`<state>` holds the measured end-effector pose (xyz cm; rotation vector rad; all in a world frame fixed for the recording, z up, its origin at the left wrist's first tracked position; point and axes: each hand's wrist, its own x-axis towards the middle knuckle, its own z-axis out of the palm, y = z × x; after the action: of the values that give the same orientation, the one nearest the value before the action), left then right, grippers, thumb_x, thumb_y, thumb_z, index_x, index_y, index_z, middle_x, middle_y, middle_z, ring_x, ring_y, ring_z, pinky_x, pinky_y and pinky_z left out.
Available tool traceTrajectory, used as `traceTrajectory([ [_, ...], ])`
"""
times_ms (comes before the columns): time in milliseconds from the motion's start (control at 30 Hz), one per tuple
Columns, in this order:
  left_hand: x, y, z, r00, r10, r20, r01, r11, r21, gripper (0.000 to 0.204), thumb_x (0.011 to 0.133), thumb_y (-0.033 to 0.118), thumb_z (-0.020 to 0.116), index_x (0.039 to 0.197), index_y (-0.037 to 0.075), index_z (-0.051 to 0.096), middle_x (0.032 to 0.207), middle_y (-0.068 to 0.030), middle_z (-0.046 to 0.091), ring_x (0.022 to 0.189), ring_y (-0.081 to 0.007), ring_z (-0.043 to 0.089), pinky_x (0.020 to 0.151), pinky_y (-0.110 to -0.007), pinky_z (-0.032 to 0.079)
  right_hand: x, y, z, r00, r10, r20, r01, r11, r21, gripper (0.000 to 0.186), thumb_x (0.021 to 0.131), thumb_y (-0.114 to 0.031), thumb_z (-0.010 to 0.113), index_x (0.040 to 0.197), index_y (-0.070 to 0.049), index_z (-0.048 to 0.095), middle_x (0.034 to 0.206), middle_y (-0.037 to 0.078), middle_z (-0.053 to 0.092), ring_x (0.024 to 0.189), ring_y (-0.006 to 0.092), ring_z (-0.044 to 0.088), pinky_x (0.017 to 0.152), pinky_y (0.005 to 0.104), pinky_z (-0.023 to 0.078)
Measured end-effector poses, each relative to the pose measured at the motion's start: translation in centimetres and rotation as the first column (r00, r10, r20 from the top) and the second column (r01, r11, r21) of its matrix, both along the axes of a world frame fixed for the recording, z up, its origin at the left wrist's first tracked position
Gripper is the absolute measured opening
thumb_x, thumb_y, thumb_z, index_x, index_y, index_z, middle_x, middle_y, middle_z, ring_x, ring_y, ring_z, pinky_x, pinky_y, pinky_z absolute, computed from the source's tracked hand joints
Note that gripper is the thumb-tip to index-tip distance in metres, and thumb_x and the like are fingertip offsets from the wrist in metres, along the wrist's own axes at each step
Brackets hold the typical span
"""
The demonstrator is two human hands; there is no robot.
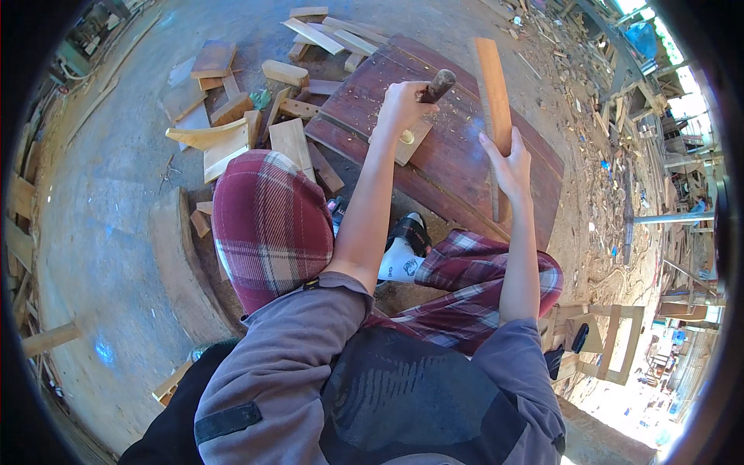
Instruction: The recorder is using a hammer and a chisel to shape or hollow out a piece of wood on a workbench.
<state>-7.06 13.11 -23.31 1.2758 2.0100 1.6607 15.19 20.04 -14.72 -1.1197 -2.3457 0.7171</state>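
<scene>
My left hand is closed around a dark, rounded tool handle, held over a dark reddish wooden board. Below that hand lies a small pale wood block with a light hollow or patch on it; whether the tool touches it is unclear. Right of these, my right hand grips a long, narrow light-brown wooden piece, standing out over the board toward its far edge. Shavings are scattered on the board.
Loose offcuts lie in a pile at the left of the board, beside my bent knee. A curved timber runs along my left. Wood debris covers ground at the right; a wooden frame sits low right.
</scene>
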Motion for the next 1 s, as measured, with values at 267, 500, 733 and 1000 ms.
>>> traceTrajectory([
  [267, -0.1, -0.4, 0.2, 1.0, 0.007, -0.013, -0.007, 1.0, -0.001, 0.042, 0.069, 0.018, 0.084, 0.107, 0.006, 0.071, 0.091, -0.016, 0.071, 0.082, -0.032, 0.068, 0.075, -0.038, 0.05, 0.1, 0.1, -0.3, 0.999, 0.019, -0.029, -0.018, 0.999, 0.028, 0.054, 0.081, -0.045, 0.074, 0.105, 0.0, 0.055, 0.078, 0.014, 0.064, 0.071, 0.0212, 0.062, 0.067, 0.0352, 0.048],
  [500, 0.1, -0.3, 0.1, 0.999, 0.029, -0.021, -0.03, 0.999, -0.02, 0.04, 0.069, 0.017, 0.084, 0.105, 0.006, 0.072, 0.089, -0.0159, 0.071, 0.081, -0.0317, 0.068, 0.075, -0.038, 0.05, 0.1, 0.2, -0.1, 1.0, 0.009, -0.008, -0.009, 1.0, 0.003, 0.051, 0.082, -0.045, 0.074, 0.099, -0.001, 0.054, 0.076, 0.014, 0.063, 0.069, 0.0206, 0.061, 0.066, 0.0351, 0.048],
  [733, -0.1, 0.0, -0.8, 1.0, 0.005, -0.026, -0.007, 0.997, -0.072, 0.04, 0.07, 0.016, 0.084, 0.107, 0.007, 0.071, 0.089, -0.0152, 0.071, 0.081, -0.0298, 0.069, 0.075, -0.038, 0.051, 0.3, 0.4, -0.7, 1.0, 0.025, -0.019, -0.025, 1.0, 0.018, 0.053, 0.081, -0.047, 0.073, 0.098, -0.001, 0.054, 0.072, 0.014, 0.062, 0.066, 0.0212, 0.06, 0.064, 0.0355, 0.047],
  [1000, -0.1, -0.3, -0.5, 1.0, 0.005, 0.012, -0.003, 0.996, -0.093, 0.04, 0.071, 0.016, 0.083, 0.107, 0.007, 0.071, 0.088, -0.0147, 0.072, 0.079, -0.0298, 0.068, 0.074, -0.037, 0.051, 0.4, 0.5, -0.9, 0.999, 0.038, -0.034, -0.038, 0.999, 0.024, 0.053, 0.081, -0.046, 0.073, 0.103, -0.001, 0.056, 0.073, 0.013, 0.063, 0.066, 0.021, 0.06, 0.064, 0.0354, 0.047],
])
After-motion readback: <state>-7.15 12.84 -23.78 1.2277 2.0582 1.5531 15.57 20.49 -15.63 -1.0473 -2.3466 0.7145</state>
